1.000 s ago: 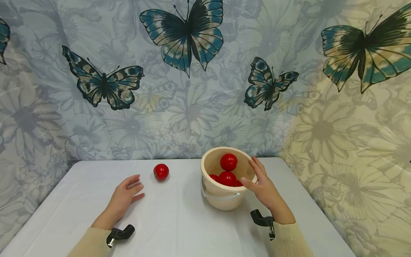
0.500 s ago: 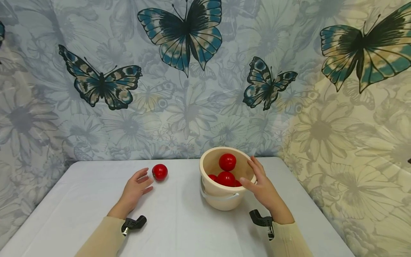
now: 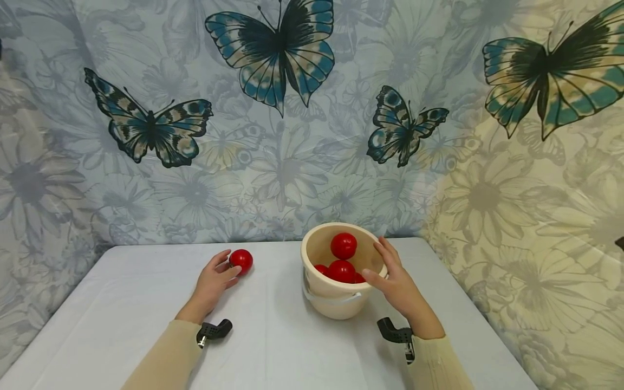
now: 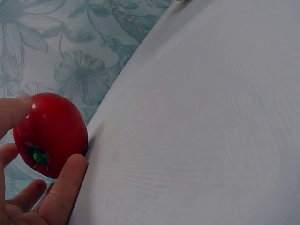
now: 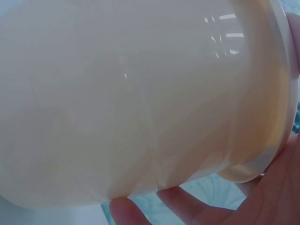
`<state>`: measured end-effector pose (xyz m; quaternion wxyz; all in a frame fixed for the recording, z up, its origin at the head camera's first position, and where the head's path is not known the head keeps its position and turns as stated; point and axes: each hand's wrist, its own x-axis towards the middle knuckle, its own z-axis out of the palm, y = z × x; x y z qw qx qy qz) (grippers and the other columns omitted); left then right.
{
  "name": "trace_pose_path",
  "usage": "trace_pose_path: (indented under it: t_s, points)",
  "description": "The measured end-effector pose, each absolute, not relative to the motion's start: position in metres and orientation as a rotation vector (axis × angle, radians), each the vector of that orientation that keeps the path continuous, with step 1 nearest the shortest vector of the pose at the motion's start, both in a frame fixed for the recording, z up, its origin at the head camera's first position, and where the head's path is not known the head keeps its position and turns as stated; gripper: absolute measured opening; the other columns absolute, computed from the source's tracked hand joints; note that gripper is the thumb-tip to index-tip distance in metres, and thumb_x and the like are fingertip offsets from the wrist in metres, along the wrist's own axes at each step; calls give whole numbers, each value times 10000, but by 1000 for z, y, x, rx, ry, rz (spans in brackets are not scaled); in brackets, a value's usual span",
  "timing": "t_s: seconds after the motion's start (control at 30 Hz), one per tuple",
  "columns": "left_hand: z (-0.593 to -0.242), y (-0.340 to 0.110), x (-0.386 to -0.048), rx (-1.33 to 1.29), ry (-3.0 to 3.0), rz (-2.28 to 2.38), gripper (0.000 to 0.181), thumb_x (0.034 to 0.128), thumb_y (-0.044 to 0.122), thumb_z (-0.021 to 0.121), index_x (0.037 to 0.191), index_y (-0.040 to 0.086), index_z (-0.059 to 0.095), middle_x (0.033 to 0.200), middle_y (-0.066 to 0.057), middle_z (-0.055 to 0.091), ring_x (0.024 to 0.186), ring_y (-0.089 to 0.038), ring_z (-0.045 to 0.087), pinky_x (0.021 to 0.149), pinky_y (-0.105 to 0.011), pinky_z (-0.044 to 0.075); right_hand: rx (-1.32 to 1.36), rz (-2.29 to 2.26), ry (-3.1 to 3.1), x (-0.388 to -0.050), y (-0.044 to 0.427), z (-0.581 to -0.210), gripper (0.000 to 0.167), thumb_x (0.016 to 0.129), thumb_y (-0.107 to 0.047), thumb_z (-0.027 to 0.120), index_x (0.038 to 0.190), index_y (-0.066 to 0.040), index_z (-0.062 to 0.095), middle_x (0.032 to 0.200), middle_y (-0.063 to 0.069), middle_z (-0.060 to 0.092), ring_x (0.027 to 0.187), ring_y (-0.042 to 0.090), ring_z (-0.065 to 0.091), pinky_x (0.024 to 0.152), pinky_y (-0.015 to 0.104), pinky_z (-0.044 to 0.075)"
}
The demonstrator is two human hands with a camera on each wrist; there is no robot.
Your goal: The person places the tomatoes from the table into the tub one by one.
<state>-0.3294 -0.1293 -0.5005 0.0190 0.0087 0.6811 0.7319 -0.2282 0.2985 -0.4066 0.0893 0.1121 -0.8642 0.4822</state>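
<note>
A red tomato (image 3: 241, 260) with a green calyx lies on the white table, left of the bucket. My left hand (image 3: 213, 283) is at its near left side. In the left wrist view the thumb (image 4: 13, 112) overlaps one side of the tomato and a finger (image 4: 65, 187) the other, with the calyx facing the palm. Whether they press on it I cannot tell. A cream bucket (image 3: 336, 306) stands upright with several red tomatoes (image 3: 343, 246) inside. My right hand (image 3: 397, 284) holds the bucket's right side at the rim; fingertips (image 5: 126, 211) touch its outer wall.
A white cloth covers the table (image 3: 273, 346). Right behind it hangs a patterned cloth (image 3: 287, 179) with butterflies and flowers. The bucket's pale handle (image 3: 331, 298) hangs down at its front. A black wrist mount (image 3: 214, 329) sits on each forearm.
My left hand has moved right and away from me, up to the lone tomato, which has stayed in place. The right hand has stayed on the bucket. The head view has shifted slightly.
</note>
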Motion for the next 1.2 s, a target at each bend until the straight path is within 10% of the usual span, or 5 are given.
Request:
trace_pose_path:
  t_s: [1.2]
  points:
    - [-497, -110, -339, -129, 1838, 2445, 685, 969, 41, 646, 1561, 93, 307, 1493, -223, 294, 1312, -393, 396, 890, -420, 547, 335, 1442, -2576, -228, 299, -406, 829, 950, -379, 669, 1576, -53, 234, 1649, 36, 39, 1477, 391, 80, 1107, 643, 244]
